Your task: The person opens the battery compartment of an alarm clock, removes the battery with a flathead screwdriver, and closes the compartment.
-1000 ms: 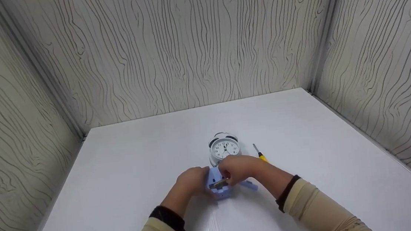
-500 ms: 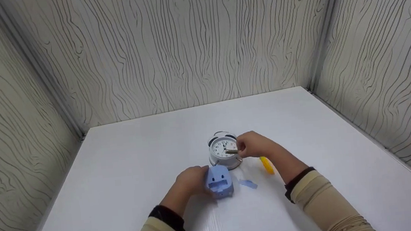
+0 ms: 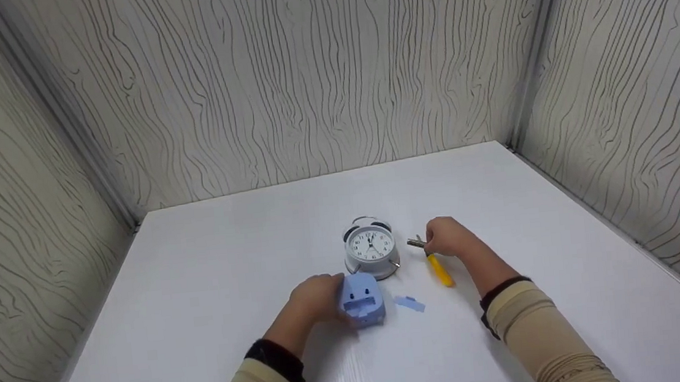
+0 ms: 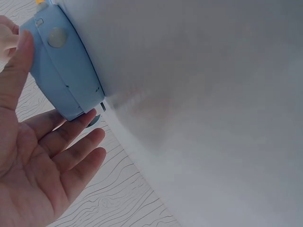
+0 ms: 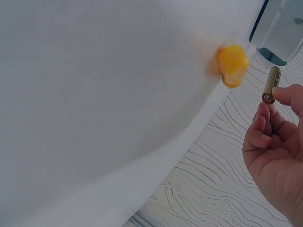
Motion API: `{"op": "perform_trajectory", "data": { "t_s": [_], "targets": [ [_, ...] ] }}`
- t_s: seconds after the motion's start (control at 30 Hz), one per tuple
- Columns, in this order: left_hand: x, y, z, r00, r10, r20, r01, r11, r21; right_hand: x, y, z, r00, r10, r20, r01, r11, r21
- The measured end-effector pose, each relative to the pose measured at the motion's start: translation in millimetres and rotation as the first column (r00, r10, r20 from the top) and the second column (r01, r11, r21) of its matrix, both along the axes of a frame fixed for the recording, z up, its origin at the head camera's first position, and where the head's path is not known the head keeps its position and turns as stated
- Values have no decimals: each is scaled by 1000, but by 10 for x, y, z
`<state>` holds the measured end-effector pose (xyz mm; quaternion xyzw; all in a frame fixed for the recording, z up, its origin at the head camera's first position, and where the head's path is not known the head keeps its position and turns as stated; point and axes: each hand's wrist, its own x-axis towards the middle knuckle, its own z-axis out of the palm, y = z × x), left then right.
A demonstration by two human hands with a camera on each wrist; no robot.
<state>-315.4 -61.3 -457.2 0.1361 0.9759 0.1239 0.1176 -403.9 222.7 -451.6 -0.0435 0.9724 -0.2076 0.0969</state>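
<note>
My left hand holds a light blue plastic device by its left side. In the left wrist view the thumb lies along one face of the blue device, and fingertips touch its lower end. In the head view, two small dark holes and an uncovered, hollow slot show on it. My right hand pinches a battery between thumb and fingertips, above the table right of the alarm clock. The right wrist view shows the battery end-on, with a gold-green wrapper. A small blue cover lies right of the device.
A white twin-bell alarm clock stands just behind the blue device. Under and near my right hand lies a yellow-handled screwdriver. Wood-patterned panels close off the back and both sides of the white table.
My right hand has lifted away from the blue device with a battery and moved right, past the clock to beside the screwdriver. The slot now shows hollow. My left hand stays in place.
</note>
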Motion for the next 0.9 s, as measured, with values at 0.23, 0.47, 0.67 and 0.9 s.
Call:
{"op": "perform_trajectory", "data": {
  "t_s": [0.23,0.47,0.67,0.9],
  "targets": [
    [4,-11,11,1000,-1,-5,1,1000,-1,6,-61,-109,999,41,19,-42,998,48],
    [-4,1,9,1000,14,8,-14,1000,-4,9,-177,-164,997,53,49,-58,992,115],
    [-13,5,-1,1000,17,19,-17,1000,-5,16,-223,-193,996,41,74,-51,989,137],
    [-25,8,-12,999,26,35,-26,1000,9,22,-228,-197,996,91,23,-94,979,183]
  ]
}}
